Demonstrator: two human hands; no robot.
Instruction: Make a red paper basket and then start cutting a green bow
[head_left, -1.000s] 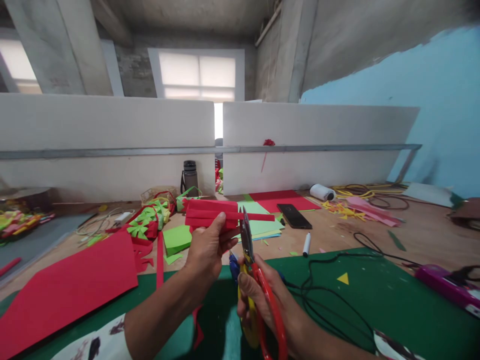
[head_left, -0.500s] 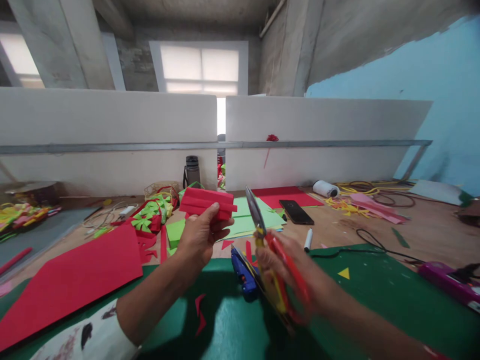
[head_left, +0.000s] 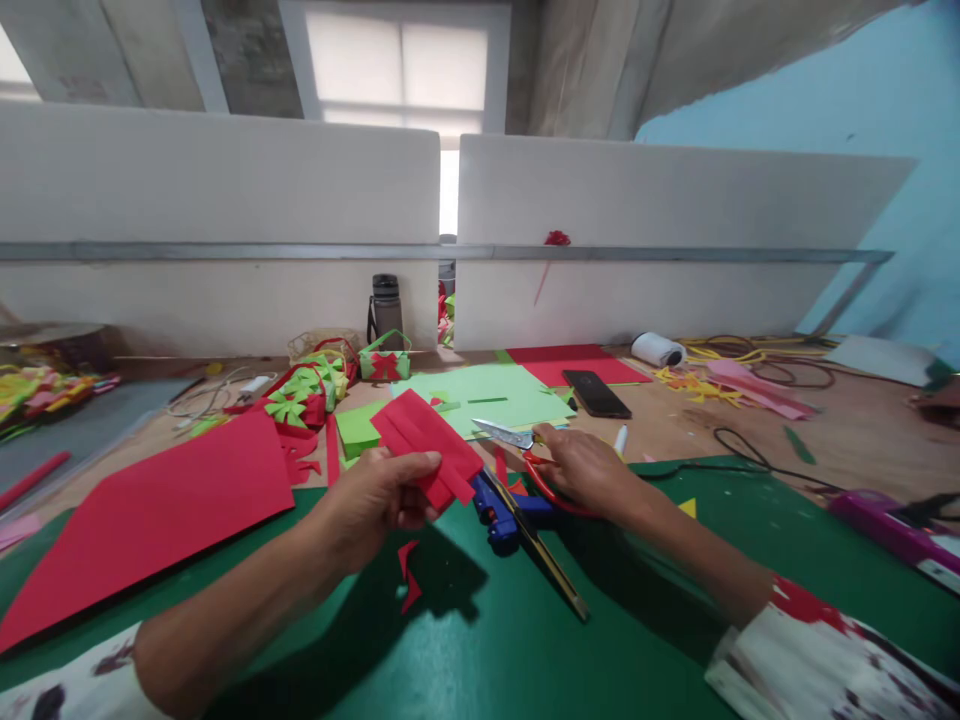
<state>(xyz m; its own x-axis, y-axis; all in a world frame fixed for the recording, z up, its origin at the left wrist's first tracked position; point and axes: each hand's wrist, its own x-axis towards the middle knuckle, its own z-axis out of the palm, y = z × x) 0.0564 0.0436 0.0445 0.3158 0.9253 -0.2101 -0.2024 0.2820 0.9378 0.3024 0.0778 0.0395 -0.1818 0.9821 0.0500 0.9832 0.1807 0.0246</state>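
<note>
Between the thumb and fingers of my left hand point(head_left: 382, 495) is a folded piece of red paper point(head_left: 431, 435), tilted down to the right over the green mat point(head_left: 480, 640). My right hand point(head_left: 589, 465) grips a pair of scissors point(head_left: 540, 465) by the red handles, blades pointing left toward the paper but apart from it. Below them lie a blue glue gun point(head_left: 499, 520) and a gold utility knife point(head_left: 551, 565), partly hidden by the paper. Small red scraps point(head_left: 409, 580) lie on the mat.
A large red sheet point(head_left: 165, 510) lies at left. Light green sheets point(head_left: 517, 390), a small green paper basket point(head_left: 385, 365), a phone point(head_left: 596, 393) and a dark bottle point(head_left: 385, 310) stand or lie farther back. A black cable crosses the right side to a purple power strip point(head_left: 885, 525).
My left hand has lowered and turned the red paper, its right end now dipping. My right hand has swung the scissors from upright to nearly level, pointing left. The view has tilted down.
</note>
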